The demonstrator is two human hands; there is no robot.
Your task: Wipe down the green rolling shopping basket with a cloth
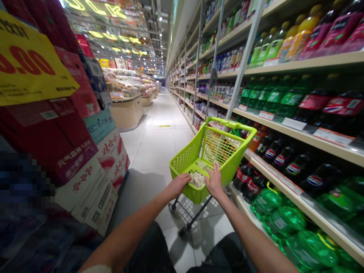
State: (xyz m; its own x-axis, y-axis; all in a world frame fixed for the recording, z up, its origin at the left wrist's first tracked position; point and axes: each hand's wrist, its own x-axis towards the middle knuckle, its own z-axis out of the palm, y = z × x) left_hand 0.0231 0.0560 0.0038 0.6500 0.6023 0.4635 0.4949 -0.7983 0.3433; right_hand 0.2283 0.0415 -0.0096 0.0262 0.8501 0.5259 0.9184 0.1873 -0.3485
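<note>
Green cart (pixel 218 151) stands directly ahead of both your hands, in the aisle between the drinks shelving (pixel 298 136) off your right hand and the stacked red cartons (pixel 71 144) off your left. Its long axis runs away from you down the aisle, near rim towards you, far handle bar beyond your fingertips and higher. The basket leans slightly to your right, its right wall just beside the lower shelf of dark cola bottles (pixel 284 159). Your left hand (pixel 178 184) rests palm down on the near rim, fingers curled over the edge and close together; it grips nothing else that I can make out. Your right hand (pixel 214 182) sits on the same rim, just to the right of the left, fingers extended forward into the basket and lightly spread. Between the two hands, touching or very nearly touching both, lies a pale wrapped packet (pixel 197 179) inside the basket at the near end; whether either hand pinches it cannot be told. Both hands are equally near the rim; the right reaches a little deeper. Green bottles (pixel 287 220) lie below your right forearm.
</note>
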